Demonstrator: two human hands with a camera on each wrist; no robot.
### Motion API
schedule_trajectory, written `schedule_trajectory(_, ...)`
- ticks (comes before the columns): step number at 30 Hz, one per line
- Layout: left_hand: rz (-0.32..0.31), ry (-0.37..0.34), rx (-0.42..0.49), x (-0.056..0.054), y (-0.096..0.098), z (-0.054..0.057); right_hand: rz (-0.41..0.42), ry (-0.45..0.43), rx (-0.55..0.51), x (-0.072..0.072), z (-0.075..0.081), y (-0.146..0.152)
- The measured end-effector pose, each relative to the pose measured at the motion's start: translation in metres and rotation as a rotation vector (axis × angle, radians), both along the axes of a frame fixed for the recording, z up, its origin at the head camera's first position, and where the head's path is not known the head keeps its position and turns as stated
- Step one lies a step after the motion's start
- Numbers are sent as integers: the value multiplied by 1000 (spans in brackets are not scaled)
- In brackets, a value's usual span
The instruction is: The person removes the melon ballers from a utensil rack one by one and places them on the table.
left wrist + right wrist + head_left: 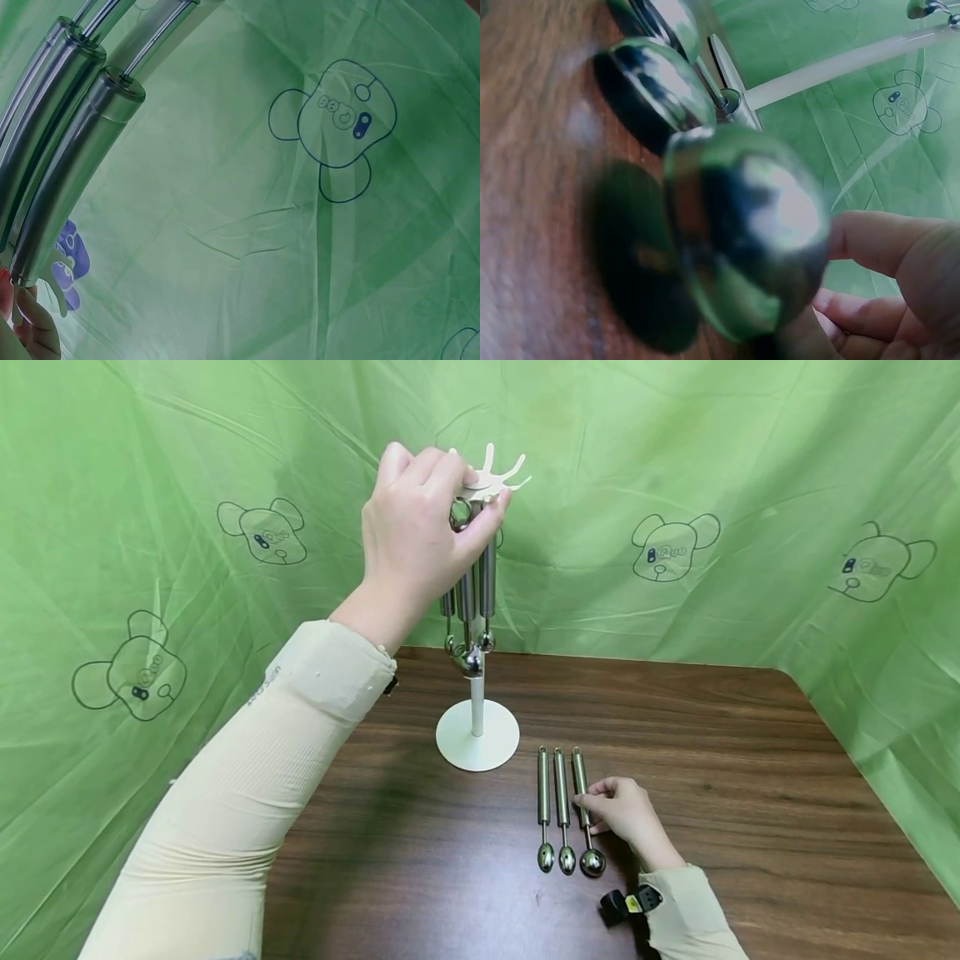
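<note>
In the head view my left hand is raised at the top of a white utensil stand, its thumb and fingers pinching the hooked crown. Several steel-handled utensils hang from it, partly behind the hand. Handles of the hanging utensils fill the upper left of the left wrist view. On the table my right hand pinches the handle of the rightmost steel scoop. Its round bowl looms large in the right wrist view, close over the wood.
Two more scoops, the left one and the middle one, lie side by side left of the held one. The brown wooden table meets green printed curtains at the back and sides.
</note>
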State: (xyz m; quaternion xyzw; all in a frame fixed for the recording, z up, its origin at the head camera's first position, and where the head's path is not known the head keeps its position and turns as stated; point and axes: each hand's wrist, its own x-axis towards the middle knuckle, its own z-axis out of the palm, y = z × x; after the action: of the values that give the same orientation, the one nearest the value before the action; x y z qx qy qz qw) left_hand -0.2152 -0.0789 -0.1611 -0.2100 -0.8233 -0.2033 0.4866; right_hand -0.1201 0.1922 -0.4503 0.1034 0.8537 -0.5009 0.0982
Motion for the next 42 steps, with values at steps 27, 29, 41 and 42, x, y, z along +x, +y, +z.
schedule_trajectory(27, 6, -1, -2, 0, 0, -1, -18, 25, 63, 1, -3, -3)
schedule_trajectory(29, 5, 1, -3, 0, 0, -1, -16, 25, 58, 1, -3, -3)
schedule_trajectory(41, -2, 12, -3, -2, 0, 0, -6, 25, 69, 0, -2, -2)
schedule_trajectory(42, -1, 10, -3, -1, 0, 0, -5, 26, 69, 0, -1, -2)
